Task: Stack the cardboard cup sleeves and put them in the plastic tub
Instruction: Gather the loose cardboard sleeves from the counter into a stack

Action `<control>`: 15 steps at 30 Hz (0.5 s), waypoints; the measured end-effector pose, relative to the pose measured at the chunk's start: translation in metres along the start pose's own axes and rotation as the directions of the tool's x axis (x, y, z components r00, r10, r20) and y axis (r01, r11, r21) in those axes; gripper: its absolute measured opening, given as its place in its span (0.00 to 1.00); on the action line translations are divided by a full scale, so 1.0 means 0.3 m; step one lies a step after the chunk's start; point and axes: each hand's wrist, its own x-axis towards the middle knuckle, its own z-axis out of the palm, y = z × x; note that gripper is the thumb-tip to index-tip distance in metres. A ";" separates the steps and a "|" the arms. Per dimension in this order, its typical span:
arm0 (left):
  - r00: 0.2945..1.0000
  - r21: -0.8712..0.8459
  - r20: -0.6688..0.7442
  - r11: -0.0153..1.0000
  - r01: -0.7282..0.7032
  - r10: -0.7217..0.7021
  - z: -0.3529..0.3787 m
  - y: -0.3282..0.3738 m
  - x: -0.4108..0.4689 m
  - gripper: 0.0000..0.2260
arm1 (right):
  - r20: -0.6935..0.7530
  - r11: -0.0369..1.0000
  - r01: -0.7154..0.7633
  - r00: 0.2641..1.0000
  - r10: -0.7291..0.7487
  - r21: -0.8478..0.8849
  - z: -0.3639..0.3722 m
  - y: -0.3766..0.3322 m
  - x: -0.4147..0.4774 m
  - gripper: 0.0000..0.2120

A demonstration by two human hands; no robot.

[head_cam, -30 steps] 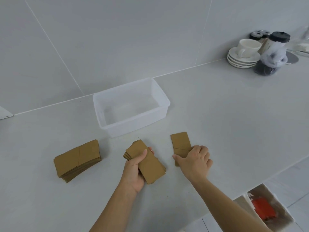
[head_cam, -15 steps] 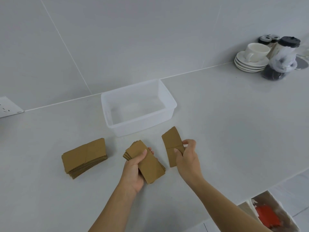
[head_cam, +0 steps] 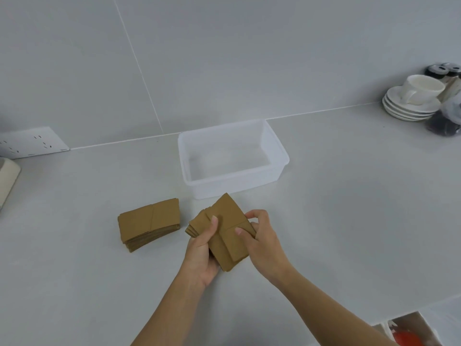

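Note:
A small stack of flat brown cardboard cup sleeves [head_cam: 229, 221] is held just above the counter by both hands. My left hand [head_cam: 202, 253] grips it from the left with the thumb on top. My right hand [head_cam: 262, 240] pinches the top sleeve at its right edge, laid onto the stack. A second, thicker pile of sleeves [head_cam: 149, 223] lies on the counter to the left. The clear plastic tub [head_cam: 282, 156] stands behind the hands near the wall, with nothing in it.
White saucers with a cup [head_cam: 414, 101] and dark-lidded jars [head_cam: 446, 121] sit at the back right. A wall socket [head_cam: 32, 143] is at the far left. The counter edge runs at the lower right, with an open box holding something red [head_cam: 406, 338] below it.
My right hand lifted the single sleeve from the counter and brought it left onto the stack in my left hand. The view has shifted, so the tub appears more to the right.

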 end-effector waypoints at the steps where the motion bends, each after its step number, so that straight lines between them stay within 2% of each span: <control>1: 1.000 -0.006 0.004 1.000 -0.006 0.006 -0.005 0.004 0.000 0.24 | 0.013 1.000 0.004 1.000 -0.004 -0.004 0.006 0.002 0.002 0.10; 10: 0.999 -0.006 -0.044 1.000 -0.020 0.019 -0.027 0.021 -0.014 0.24 | 0.096 0.992 0.044 0.995 -0.033 -0.115 0.050 0.018 0.024 0.07; 15: 0.998 -0.015 -0.039 0.999 -0.048 0.048 -0.026 0.030 -0.020 0.24 | 0.032 0.972 0.088 0.996 -0.083 -0.220 0.055 0.018 0.031 0.08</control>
